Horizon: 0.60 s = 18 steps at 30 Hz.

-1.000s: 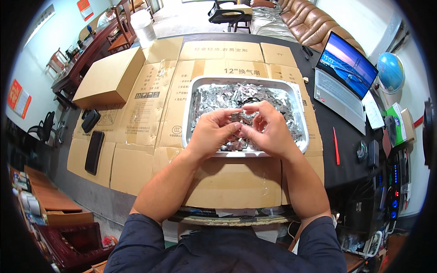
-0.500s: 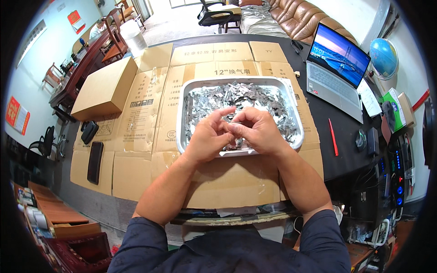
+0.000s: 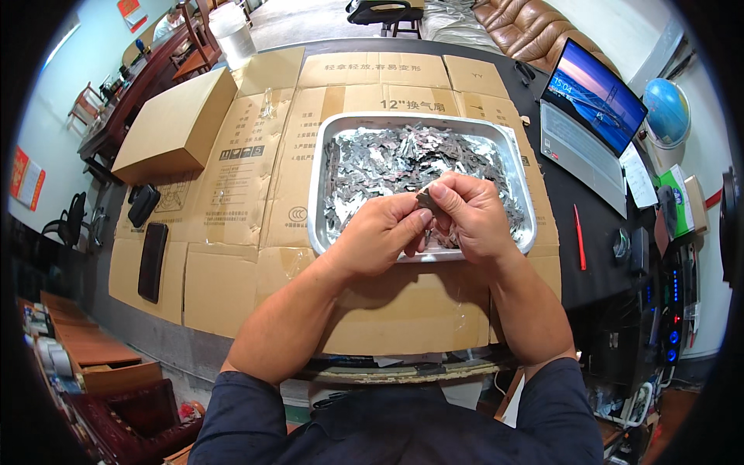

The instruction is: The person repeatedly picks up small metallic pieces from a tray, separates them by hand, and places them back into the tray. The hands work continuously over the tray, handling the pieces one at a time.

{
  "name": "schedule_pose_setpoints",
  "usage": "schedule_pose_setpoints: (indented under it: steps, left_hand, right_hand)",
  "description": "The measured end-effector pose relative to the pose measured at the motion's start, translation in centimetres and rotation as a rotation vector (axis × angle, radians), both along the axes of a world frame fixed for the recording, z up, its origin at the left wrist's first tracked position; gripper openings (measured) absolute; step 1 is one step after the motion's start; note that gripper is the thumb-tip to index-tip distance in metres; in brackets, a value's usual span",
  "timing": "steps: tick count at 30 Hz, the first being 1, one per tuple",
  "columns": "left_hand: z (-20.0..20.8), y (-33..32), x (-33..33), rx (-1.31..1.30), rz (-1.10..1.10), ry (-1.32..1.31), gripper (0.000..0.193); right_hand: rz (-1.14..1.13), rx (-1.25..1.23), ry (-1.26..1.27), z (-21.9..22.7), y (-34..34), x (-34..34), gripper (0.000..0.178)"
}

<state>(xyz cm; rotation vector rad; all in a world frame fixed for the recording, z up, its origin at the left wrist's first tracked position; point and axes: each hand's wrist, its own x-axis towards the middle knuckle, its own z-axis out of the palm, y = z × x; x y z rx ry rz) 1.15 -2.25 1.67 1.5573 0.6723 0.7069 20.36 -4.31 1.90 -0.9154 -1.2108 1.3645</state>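
A silvery rectangular metal tray (image 3: 422,117) holds a heap of small, thin, dark grey and shiny pieces (image 3: 387,159). Above its near edge, my left hand (image 3: 384,232) and my right hand (image 3: 477,213) meet. Both are closed with thumbs and fingers pinching one small flat dark piece (image 3: 425,200), much like those in the heap. Most of that piece is hidden by the fingers, and its exact kind cannot be made out. Beneath the tray lies a flattened cardboard sheet (image 3: 232,194).
A closed cardboard box (image 3: 174,128), a small black case (image 3: 142,204) and a black phone (image 3: 153,263) are on the left. On the right are an open laptop (image 3: 585,124), a red pen (image 3: 580,236) and a globe (image 3: 666,112). A person (image 3: 167,25) sits far back left.
My fingers have closed together, and a dark piece now shows between them. Both hands appear slightly further right and the head view has shifted a little.
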Motion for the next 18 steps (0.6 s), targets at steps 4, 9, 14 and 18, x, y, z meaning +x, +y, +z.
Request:
schedule_pose_setpoints:
  steps: [4,9,14,18]
  left_hand:
    - [-0.2,0.1,0.4,-0.189,-0.003,-0.085,0.025]
    - [-0.7,0.5,-0.2,-0.223,0.008,-0.102,0.023]
    - [-1.3,0.2,0.5,-0.07,0.029,-0.063,0.021]
    - [-1.2,0.0,0.7,0.016,0.08,0.029,0.019]
  right_hand:
    - [-0.071,-0.13,0.144,-0.5,0.1,-0.1,0.033]
    - [-0.213,-0.223,0.172,-0.9,1.2,0.3,0.038]
    - [-0.087,0.074,-0.097,-0.6,0.5,-0.3,0.026]
    - [-0.104,0.161,-0.427,-0.1,-0.1,0.1,0.021]
